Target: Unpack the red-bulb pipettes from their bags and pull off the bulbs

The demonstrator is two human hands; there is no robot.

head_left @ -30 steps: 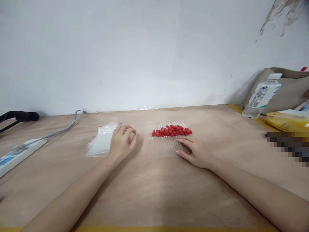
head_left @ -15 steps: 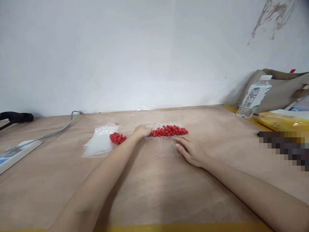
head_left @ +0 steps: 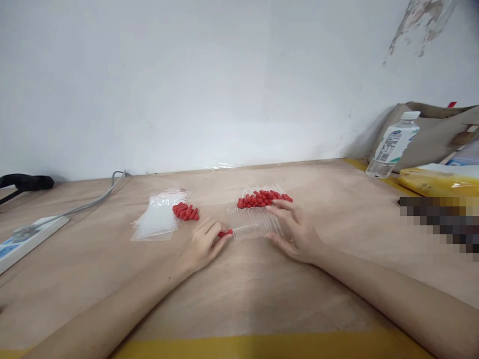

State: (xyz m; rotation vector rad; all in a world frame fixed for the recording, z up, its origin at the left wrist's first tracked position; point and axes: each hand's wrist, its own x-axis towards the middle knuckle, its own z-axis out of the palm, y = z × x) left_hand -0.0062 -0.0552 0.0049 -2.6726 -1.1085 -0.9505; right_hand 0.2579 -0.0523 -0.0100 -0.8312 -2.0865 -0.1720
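My left hand (head_left: 205, 244) is closed in a pinch on the red bulb of a glass dropper (head_left: 225, 233), whose clear tube points right over a row of bare glass tubes (head_left: 250, 217). At the right end of that row, my right hand (head_left: 295, 232) has its thumb and fingers apart, the fingertips near the tubes. Behind the row lie several droppers with red rubber bulbs (head_left: 264, 198), their clear stems pointing to the wall. A small pile of loose red rubber bulbs (head_left: 186, 211) is left of them, partly on clear zip bags (head_left: 157, 219).
A power strip (head_left: 33, 237) with a grey cable (head_left: 98, 199) lies at the left, and a black object (head_left: 28, 182) behind it. At the right stand a plastic bottle (head_left: 392, 144) and a grey bag (head_left: 436, 132). A yellow packet (head_left: 437, 182) lies before them.
My left hand has moved back toward me from the left end of the red-bulbed droppers and now holds one dropper. My right hand's thumb and fingers have spread wider.
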